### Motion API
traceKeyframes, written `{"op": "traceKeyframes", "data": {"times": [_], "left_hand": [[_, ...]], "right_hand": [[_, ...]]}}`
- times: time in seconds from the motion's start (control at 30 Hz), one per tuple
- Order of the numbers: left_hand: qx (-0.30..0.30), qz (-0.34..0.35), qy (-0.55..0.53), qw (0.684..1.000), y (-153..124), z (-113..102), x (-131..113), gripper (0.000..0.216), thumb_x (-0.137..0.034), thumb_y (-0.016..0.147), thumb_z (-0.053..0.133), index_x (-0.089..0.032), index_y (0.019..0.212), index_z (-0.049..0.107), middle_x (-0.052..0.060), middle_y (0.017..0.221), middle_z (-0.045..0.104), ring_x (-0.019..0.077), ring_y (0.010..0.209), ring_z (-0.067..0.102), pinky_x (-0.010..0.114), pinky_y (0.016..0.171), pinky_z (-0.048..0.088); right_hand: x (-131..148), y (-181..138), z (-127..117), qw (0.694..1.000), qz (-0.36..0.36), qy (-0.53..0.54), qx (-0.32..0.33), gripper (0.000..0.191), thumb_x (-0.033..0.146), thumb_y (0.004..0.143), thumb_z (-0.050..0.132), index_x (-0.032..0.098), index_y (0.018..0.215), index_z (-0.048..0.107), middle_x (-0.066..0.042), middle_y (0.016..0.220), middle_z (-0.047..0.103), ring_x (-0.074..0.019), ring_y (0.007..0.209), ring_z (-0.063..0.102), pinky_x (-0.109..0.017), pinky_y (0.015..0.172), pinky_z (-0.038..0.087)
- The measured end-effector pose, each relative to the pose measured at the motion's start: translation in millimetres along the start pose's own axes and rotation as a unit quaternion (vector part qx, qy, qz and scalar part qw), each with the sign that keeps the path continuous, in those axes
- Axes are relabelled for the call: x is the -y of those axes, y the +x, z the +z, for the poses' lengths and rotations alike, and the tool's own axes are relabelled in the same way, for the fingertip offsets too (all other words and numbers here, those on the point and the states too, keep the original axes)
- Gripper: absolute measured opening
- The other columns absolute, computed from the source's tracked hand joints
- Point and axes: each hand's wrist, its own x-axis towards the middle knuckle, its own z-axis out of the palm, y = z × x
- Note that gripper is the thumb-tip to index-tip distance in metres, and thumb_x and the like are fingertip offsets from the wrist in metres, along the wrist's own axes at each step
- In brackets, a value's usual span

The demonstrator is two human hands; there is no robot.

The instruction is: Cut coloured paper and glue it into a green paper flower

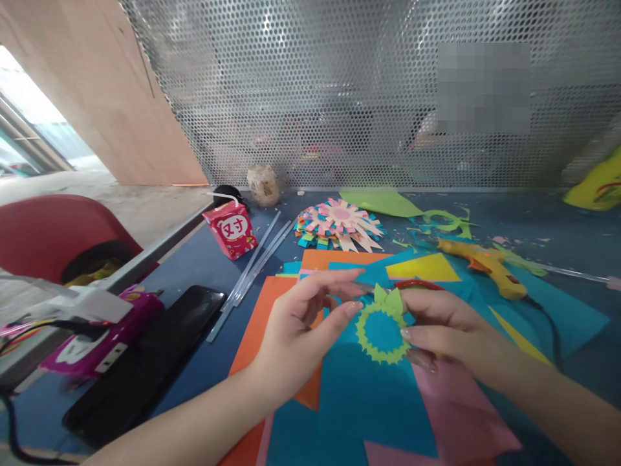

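Note:
Both my hands hold a green paper ring (382, 330) with a jagged, toothed edge, just above sheets of coloured paper (369, 401). My left hand (301, 323) pinches the ring's left side between thumb and fingers. My right hand (439, 327) grips its right side, where two green flaps stick up. Red-handled scissors (418, 284) lie just behind my right hand. A layered paper flower (339, 225) in pink, cream, orange and blue rests farther back on the blue table.
A yellow glue gun (490, 265) lies at the right, its cord running toward me. Clear glue sticks (252, 265), a red drink carton (231, 228) with a straw, a black phone (145, 362) and a magenta pouch (97, 343) sit left. A perforated metal screen (339, 90) closes off the back.

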Motion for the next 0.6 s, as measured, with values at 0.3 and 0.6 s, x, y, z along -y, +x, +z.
{"op": "traceKeyframes", "data": {"times": [0.3, 0.6], "left_hand": [[0.012, 0.006, -0.055, 0.998, -0.9, 0.2, -3.6, 0.028, -0.008, 0.075, 0.066, -0.024, 0.098, 0.067, -0.002, 0.082, 0.071, 0.0076, 0.077, 0.064, 0.015, 0.071, 0.052], [0.038, 0.009, -0.072, 0.997, 0.1, -1.7, -7.7, 0.022, -0.008, 0.073, 0.068, -0.022, 0.090, 0.068, -0.002, 0.077, 0.068, 0.0066, 0.073, 0.062, 0.014, 0.068, 0.051]], "right_hand": [[4.5, -4.1, 1.3, 0.999, -0.025, 0.000, 0.035, 0.009, 0.024, 0.078, 0.052, 0.016, 0.073, 0.052, 0.006, 0.053, 0.045, -0.0056, 0.043, 0.038, -0.019, 0.042, 0.028], [1.3, -7.0, 3.0, 1.000, 0.004, 0.002, 0.018, 0.015, 0.025, 0.074, 0.053, 0.020, 0.065, 0.042, 0.006, 0.053, 0.043, -0.0070, 0.044, 0.039, -0.021, 0.043, 0.027]]}}
